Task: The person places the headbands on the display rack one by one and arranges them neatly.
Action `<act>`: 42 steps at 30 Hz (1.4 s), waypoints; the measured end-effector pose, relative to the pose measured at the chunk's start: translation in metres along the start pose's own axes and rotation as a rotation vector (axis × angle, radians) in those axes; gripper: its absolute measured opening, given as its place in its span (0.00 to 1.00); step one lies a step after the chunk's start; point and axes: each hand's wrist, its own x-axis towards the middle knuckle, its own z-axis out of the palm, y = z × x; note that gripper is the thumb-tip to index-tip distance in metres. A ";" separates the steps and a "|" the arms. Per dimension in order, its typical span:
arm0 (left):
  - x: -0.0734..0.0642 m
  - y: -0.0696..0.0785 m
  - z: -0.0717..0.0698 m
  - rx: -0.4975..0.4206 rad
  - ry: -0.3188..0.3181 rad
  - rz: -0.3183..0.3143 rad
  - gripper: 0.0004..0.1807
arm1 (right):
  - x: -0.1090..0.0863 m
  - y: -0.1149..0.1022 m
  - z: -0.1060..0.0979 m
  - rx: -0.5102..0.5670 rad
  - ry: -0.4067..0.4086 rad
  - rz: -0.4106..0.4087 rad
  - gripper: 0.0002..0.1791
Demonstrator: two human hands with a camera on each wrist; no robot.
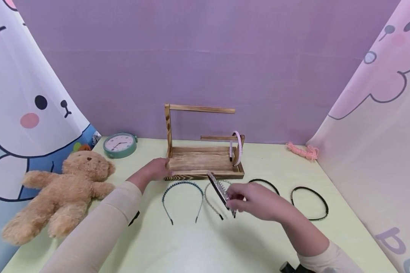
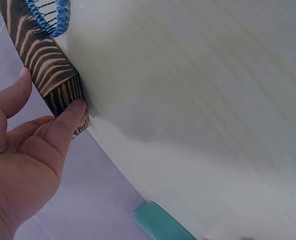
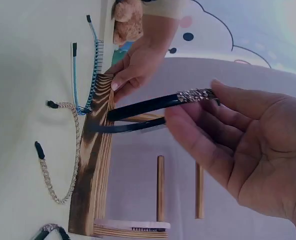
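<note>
My right hand [image 1: 256,200] pinches a black headband [image 3: 143,105] with a silvery sparkling section between thumb and fingers, raised in front of a wooden rack [image 1: 188,176]. The band's free ends point toward the rack in the right wrist view. At the rack's left end, my left hand [image 1: 156,169] grips the tray's corner, thumb on one side and fingers on the other. A pink headband [image 1: 239,148] hangs on the rack's short lower bar. On the table before the rack lie a blue headband [image 1: 183,182] and a beige beaded headband [image 3: 78,145], partly hidden behind the held one.
Two black headbands, one nearer [image 1: 272,185] and one farther right [image 1: 322,200], lie on the table. A teddy bear [image 1: 68,185] and a green clock [image 1: 120,145] are at the left. A pink cord bundle [image 1: 304,151] lies at the back right. The rack's upper bar [image 1: 201,109] stands highest.
</note>
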 end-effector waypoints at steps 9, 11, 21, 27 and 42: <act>0.003 0.001 0.000 -0.023 0.001 -0.018 0.40 | 0.040 0.012 0.007 0.072 0.200 -0.030 0.04; 0.003 0.001 0.000 -0.023 -0.001 -0.027 0.40 | 0.052 0.015 0.008 0.076 0.246 -0.023 0.04; 0.003 0.002 0.001 -0.027 -0.003 -0.037 0.40 | 0.108 0.039 0.014 0.047 0.430 0.007 0.12; 0.004 0.003 0.003 -0.030 -0.007 -0.036 0.40 | 0.125 0.057 0.016 0.044 0.490 0.090 0.15; -0.001 0.004 0.000 -0.003 -0.013 -0.048 0.41 | 0.126 0.092 0.012 0.018 0.550 0.281 0.16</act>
